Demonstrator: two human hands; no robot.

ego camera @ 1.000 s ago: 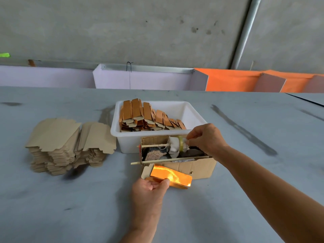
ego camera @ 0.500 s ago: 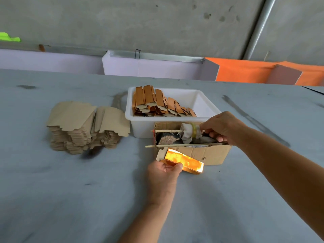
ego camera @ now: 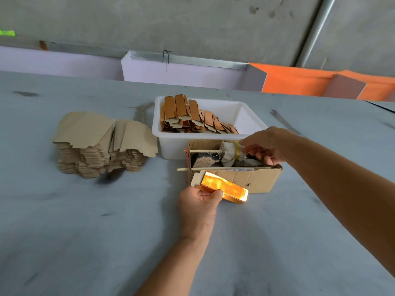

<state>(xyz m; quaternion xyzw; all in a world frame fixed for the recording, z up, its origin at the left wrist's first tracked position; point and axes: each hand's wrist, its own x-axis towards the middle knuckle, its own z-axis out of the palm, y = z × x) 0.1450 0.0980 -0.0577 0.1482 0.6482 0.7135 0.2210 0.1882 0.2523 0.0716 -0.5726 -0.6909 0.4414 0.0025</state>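
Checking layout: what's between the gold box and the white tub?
In the head view, an open cardboard box sits between the gold box and white tub; the right hand grips a cloth-wrapped tool inside.

No text, label, brand, number or sign can be read anywhere, neither on the gold box (ego camera: 226,186) nor on the cardboard box (ego camera: 260,180) just behind it

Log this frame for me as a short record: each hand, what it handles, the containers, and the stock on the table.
left hand: grips the gold box by one end, in front of the cardboard box
right hand: reaches into the cardboard box, fingers curled at the cloth-wrapped stick; grip unclear
white tub: behind the cardboard box, holds folded gold boxes on its left side
flat card blanks: stacked left of the tub
surface: grey table
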